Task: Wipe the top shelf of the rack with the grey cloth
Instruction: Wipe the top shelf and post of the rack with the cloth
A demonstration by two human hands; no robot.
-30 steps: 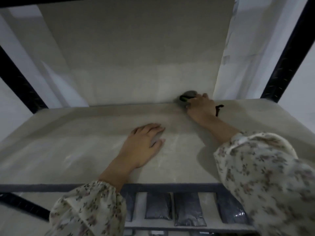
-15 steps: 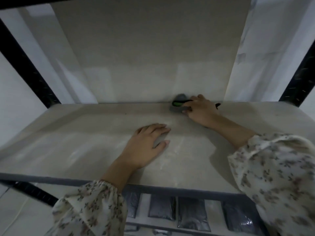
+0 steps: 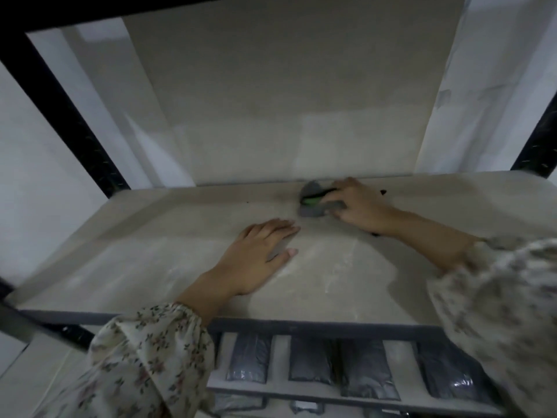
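Note:
The grey cloth (image 3: 313,204), with a green patch on it, lies bunched on the pale top shelf (image 3: 150,254) near its back edge. My right hand (image 3: 360,206) is pressed down on the cloth's right side with fingers closed over it. My left hand (image 3: 259,254) rests flat on the shelf's middle, fingers together and empty, just in front and left of the cloth.
Black rack posts stand at the left (image 3: 63,116) and right (image 3: 539,140). A pale wall panel (image 3: 286,101) rises behind the shelf. Several dark grey packets (image 3: 313,360) lie on the lower shelf. A thin black item (image 3: 382,192) peeks out behind my right hand.
My right hand has slid the cloth leftward and a little toward me along the back of the shelf. My left hand stays flat in place. The view has shifted right.

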